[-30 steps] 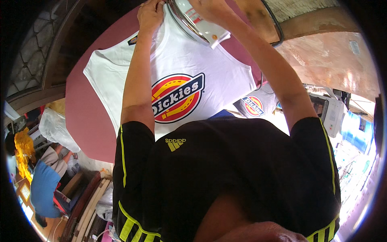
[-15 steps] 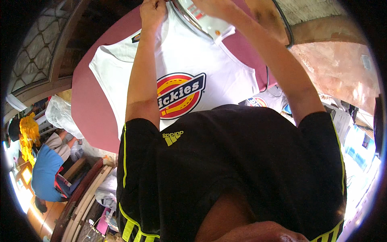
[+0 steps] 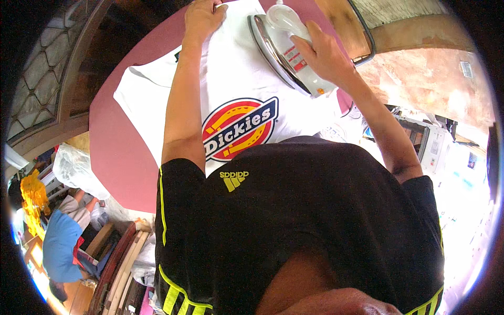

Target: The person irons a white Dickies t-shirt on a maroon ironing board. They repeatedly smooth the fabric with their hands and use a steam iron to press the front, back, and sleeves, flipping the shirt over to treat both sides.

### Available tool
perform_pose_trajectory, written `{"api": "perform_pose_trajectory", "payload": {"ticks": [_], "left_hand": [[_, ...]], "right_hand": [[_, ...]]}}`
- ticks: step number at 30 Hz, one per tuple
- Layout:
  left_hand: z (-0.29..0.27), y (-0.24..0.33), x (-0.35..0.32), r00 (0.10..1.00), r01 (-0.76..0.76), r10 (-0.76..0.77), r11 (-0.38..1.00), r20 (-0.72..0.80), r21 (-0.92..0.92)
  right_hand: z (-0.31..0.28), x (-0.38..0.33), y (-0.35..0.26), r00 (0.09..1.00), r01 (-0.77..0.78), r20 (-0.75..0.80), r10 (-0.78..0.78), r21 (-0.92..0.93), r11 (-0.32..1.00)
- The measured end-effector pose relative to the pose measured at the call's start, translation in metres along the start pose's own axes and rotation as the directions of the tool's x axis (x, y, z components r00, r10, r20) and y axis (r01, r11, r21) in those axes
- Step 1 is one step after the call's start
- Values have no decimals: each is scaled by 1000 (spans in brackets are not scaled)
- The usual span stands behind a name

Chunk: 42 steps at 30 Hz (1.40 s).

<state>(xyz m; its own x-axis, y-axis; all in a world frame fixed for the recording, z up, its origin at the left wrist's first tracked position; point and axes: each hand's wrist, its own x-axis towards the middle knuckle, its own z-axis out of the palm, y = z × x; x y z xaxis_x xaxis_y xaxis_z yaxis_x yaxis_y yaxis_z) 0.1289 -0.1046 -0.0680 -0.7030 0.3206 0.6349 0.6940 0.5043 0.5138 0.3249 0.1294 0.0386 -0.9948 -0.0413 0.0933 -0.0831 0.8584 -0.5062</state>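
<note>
Fingers [image 3: 316, 34] of the right hand [image 3: 328, 58] are wrapped around the back of the iron [image 3: 287, 59]; those of the left hand [image 3: 203, 22] are curled above the round print [image 3: 244, 128], and whether they pinch fabric I cannot tell. Largest is the maroon board [image 3: 115, 157], reaching out left of the print and above it. Over it lies the white tank top [image 3: 236, 68], spread all around the print. Chrome-rimmed, the iron rests above and right of the print. Compared with half a second ago, it has slid nearer the print, baring the strap area above; pressing seems to have shifted from strap to chest.
</note>
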Motion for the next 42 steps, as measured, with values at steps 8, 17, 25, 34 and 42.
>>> {"api": "perform_pose_trajectory", "payload": {"ticks": [8,17,25,34,42], "left_hand": [[-8,3,3,993,61,-53,995,105,-75],[-12,-18,18,965,138,-94,976,246,-169],[-17,-17,35,845,379,-268,911,462,-165],[-22,-29,36,858,276,-209,958,469,-77],[-93,38,-36,976,11,54,955,-211,297]], "right_hand": [[27,95,14,980,90,-166,-105,-96,991],[13,58,8,993,69,-93,-70,-10,998],[29,80,30,948,224,-208,-239,-93,970],[6,53,8,922,379,83,-377,-9,925],[29,147,-1,899,437,-16,-437,11,899]]}}
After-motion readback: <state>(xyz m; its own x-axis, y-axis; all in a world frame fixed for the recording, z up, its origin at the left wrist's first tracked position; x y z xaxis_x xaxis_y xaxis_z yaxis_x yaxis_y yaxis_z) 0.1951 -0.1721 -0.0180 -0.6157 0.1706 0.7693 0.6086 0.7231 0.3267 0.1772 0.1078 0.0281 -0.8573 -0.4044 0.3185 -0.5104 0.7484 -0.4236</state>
